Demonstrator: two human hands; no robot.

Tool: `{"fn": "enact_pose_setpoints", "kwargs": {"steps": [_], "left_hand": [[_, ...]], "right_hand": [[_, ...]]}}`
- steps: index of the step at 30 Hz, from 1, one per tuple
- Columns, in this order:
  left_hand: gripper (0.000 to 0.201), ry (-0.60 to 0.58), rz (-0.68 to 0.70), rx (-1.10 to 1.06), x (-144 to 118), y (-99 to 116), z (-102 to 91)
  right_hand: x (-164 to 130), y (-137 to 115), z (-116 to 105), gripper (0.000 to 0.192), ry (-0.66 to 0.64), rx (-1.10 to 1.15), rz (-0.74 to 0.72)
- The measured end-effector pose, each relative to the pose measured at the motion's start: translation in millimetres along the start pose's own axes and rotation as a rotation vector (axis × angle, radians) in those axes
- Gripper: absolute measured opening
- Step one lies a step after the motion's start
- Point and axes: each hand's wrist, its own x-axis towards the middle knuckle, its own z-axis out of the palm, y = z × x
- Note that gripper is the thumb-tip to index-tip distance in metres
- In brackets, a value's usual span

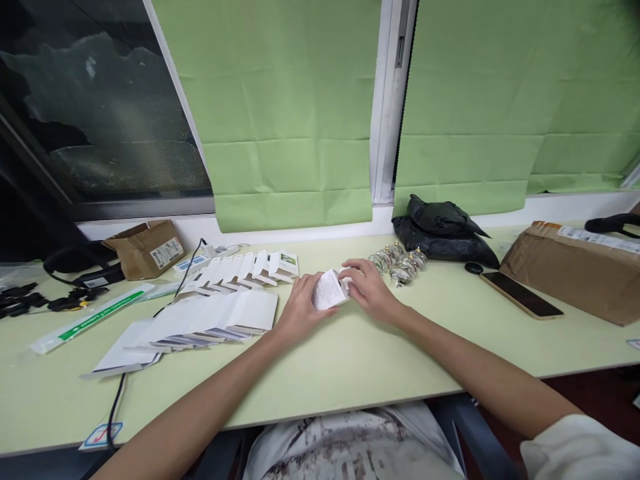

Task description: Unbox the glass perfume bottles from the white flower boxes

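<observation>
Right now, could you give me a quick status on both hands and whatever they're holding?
Left hand and right hand both grip a small white carton above the table. Glass bottles just behind; flat cartons fanned out left.

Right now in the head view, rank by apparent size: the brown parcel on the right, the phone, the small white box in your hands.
1. brown parcel, though cropped
2. phone
3. small white box, nearer the camera

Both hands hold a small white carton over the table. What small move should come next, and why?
Probably, the right hand should press the end flap closed while the left hand steadies the small white carton. Its fingers already rest on the carton's right end, and the grip of both hands keeps it just above the table. Finished cartons stand in a row to the left.
</observation>
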Motion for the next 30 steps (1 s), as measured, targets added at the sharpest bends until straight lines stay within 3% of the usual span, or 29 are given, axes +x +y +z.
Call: {"fn": "enact_pose_setpoints", "kwargs": {"steps": [4,12,16,19,26,30], "left_hand": [[0.076,0.043,-0.035,0.028,2,-3,-1.8],[0.074,0.058,-0.046,0.06,2,-3,-0.4],[0.075,0.102,-0.1,0.07,2,-10,1.6],[0.075,0.117,-0.105,0.092,3,-15,0.9],[0.067,0.087,-0.013,0.161,5,-10,-5.9],[0.068,0.063,0.089,0.217,4,-8,-6.3]], "right_hand": [[-1,-9,1,0.03,-0.008,-0.01,-0.069],[0,-6,2,0.013,0.027,0.08,-0.018],[-3,-3,3,0.017,0.018,0.054,-0.027],[-4,-4,3,0.029,-0.058,0.061,-0.025],[-6,-10,7,0.02,-0.113,0.241,0.285],[-7,-7,13,0.027,-0.105,0.194,0.37]]}}
